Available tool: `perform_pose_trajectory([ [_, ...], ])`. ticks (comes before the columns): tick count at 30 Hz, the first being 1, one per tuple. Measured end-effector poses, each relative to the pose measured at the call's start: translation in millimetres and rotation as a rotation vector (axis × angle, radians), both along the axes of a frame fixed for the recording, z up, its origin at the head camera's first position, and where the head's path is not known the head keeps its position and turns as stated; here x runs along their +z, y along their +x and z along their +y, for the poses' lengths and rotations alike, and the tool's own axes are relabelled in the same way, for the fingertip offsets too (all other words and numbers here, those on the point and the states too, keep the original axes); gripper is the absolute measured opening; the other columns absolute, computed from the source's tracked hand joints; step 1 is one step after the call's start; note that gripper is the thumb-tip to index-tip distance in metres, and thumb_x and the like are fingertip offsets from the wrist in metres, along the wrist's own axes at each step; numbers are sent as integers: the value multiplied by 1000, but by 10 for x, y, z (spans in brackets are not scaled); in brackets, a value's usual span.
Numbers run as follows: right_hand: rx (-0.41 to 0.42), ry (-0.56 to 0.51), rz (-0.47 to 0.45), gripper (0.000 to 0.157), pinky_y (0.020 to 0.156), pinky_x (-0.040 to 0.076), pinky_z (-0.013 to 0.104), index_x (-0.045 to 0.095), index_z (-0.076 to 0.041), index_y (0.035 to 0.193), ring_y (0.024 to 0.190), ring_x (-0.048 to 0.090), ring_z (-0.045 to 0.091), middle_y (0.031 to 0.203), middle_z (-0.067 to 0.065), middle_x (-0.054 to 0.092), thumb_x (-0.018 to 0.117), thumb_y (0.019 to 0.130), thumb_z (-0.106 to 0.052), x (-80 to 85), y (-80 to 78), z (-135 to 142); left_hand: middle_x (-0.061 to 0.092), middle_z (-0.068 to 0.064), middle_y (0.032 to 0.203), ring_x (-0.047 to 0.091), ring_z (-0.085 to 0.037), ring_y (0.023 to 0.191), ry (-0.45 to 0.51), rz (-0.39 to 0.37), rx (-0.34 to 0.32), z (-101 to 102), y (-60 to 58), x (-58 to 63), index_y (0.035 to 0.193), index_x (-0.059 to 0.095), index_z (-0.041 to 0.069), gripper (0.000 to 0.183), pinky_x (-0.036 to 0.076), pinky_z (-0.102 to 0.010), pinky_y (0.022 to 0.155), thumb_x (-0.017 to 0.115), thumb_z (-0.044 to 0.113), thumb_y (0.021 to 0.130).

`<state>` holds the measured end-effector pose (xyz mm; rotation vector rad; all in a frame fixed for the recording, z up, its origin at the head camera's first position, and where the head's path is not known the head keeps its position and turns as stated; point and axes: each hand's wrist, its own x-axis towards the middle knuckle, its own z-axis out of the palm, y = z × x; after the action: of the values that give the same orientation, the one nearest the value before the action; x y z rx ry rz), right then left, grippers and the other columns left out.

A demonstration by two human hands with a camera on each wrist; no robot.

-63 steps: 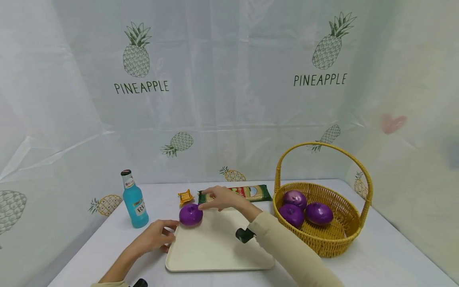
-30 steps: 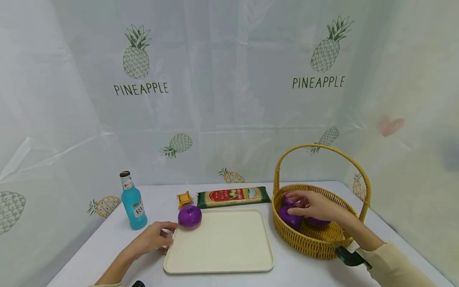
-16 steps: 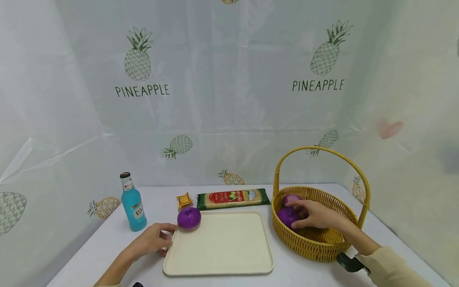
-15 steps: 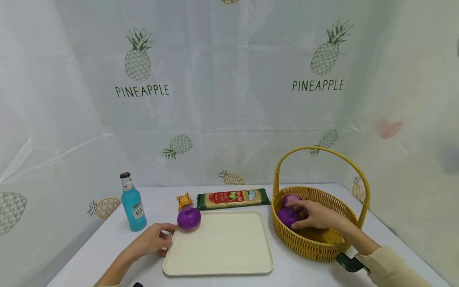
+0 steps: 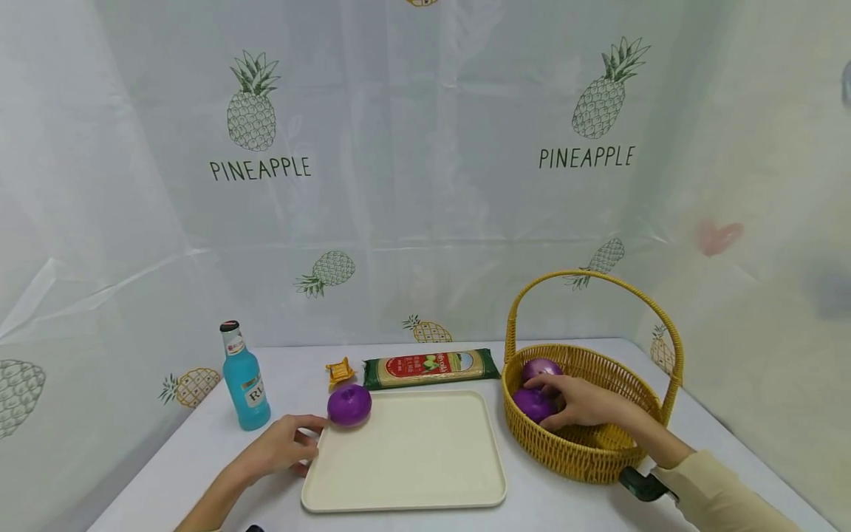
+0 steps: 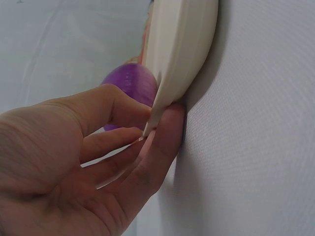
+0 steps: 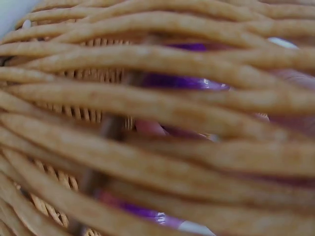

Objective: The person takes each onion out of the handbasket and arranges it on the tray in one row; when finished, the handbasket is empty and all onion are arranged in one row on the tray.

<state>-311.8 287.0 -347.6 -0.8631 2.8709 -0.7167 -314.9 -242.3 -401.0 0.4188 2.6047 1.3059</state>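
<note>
Right hand (image 5: 585,404), at the right of the frame, curls thumb and fingers round a purple onion (image 5: 532,404) inside the wicker basket (image 5: 572,463), just beside a second, paler onion (image 5: 541,368). Smooth, rounded skin could slip from a shallow grip; a lift might also bump that neighbour or snag the arched handle (image 5: 595,274). Left hand (image 5: 282,445) pinches the left edge of the cream tray (image 5: 412,458), lower centre — should that edge tip, the tray onion (image 5: 349,406) at its upper-left corner could roll off.
</note>
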Motion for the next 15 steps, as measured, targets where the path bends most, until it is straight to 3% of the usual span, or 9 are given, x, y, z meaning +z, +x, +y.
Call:
perform_pose_trajectory([
  [5, -7, 2, -14, 55, 88, 57, 52, 54, -9, 124, 107, 62, 34, 120, 18, 62, 79, 80, -29, -17, -2, -28, 64, -19, 116, 61, -18, 83, 6, 3, -14, -8, 4, -2, 130, 56, -8, 55, 62, -36, 59, 66, -3, 77],
  [15, 11, 13, 17, 61, 89, 56, 58, 52, -5, 128, 112, 60, 41, 125, 21, 60, 79, 79, -28, -56, -7, -64, 63, -20, 118, 61, -19, 85, 18, 1, -30, -12, -11, -2, 130, 55, -9, 54, 62, -37, 60, 65, -3, 77],
])
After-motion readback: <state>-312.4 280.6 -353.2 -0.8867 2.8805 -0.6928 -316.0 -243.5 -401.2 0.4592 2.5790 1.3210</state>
